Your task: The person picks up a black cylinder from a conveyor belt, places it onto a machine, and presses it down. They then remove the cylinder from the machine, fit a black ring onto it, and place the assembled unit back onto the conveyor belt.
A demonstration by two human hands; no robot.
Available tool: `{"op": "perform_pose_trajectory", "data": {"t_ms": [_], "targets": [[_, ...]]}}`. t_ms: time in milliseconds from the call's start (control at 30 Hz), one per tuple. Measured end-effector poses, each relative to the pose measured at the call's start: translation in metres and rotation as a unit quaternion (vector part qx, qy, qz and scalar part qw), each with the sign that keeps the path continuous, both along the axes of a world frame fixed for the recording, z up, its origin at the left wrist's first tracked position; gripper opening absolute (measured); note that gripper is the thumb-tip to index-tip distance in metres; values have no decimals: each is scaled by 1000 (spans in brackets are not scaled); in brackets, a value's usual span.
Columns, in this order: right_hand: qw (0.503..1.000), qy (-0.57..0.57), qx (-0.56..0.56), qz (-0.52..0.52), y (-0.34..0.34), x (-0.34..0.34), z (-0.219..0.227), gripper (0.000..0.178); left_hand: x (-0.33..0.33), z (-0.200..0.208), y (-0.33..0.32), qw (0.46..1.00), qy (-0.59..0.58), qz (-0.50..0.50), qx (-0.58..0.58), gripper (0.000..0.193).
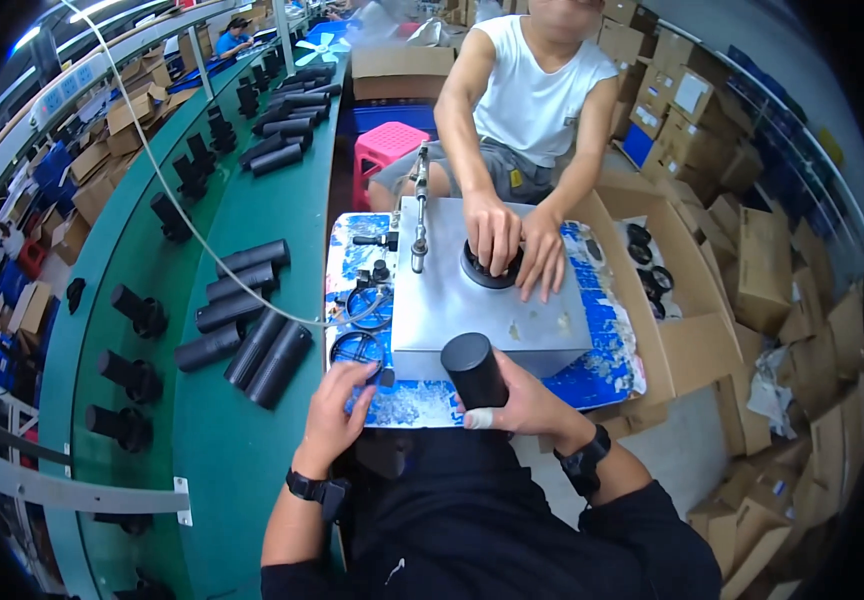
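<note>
A black cylinder (474,372) with a flat closed top stands nearly upright in my right hand (527,398), in front of the metal box. White tape wraps one finger of that hand. My left hand (337,412) is at the left front edge of the blue, paint-worn tabletop (607,372), its thumb and fingers apart with nothing visible between them. Just beyond its fingertips lies a black spoked ring (356,348), and a second such ring (367,307) lies behind it. A co-worker's two hands (512,245) press on a black round part (490,270) on top of the silver metal box (442,315).
Several black tubes (242,300) lie on the green bench (214,440) at left, beside a channel of upright black parts (132,375). A metal valve fitting (420,215) rises from the box. At right an open carton (687,340) holds black rings. A pale hose (177,205) crosses the bench.
</note>
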State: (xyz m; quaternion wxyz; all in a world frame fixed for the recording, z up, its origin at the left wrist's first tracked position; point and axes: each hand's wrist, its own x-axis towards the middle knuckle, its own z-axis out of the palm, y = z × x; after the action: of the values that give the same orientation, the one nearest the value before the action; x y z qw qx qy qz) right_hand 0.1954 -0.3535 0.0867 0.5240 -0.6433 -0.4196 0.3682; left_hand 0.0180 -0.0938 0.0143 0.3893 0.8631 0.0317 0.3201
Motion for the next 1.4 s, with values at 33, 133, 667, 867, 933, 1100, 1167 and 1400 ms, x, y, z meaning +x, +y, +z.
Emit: {"op": "perform_pose_trajectory", "data": {"t_ms": [33,133,667,867,933,1100,1167,1400], "targets": [[1000,-8,7,-27,-5,1,-4,94,1,-18,1,1000,-4,-4,-2,32],[997,28,24,-64,-7,-6,-20,93,3,-61,4,992,84,-1,-94,26],[985,138,49,-92,-29,-58,-48,77,8,-89,11,969,154,-42,-187,24],[975,180,23,-128,-43,-67,-50,69,8,-102,11,968,145,-50,-199,24],[977,174,18,-126,-42,-69,-45,68,8,-105,12,966,141,-45,-212,24],[985,146,19,-95,-29,-80,-41,68,11,-100,14,970,139,-35,-197,24],[987,138,19,-83,-28,-86,-40,68,13,-101,14,972,135,-29,-190,24],[997,-10,24,-76,-44,-85,-46,73,5,-95,14,981,133,-26,-138,24]]}}
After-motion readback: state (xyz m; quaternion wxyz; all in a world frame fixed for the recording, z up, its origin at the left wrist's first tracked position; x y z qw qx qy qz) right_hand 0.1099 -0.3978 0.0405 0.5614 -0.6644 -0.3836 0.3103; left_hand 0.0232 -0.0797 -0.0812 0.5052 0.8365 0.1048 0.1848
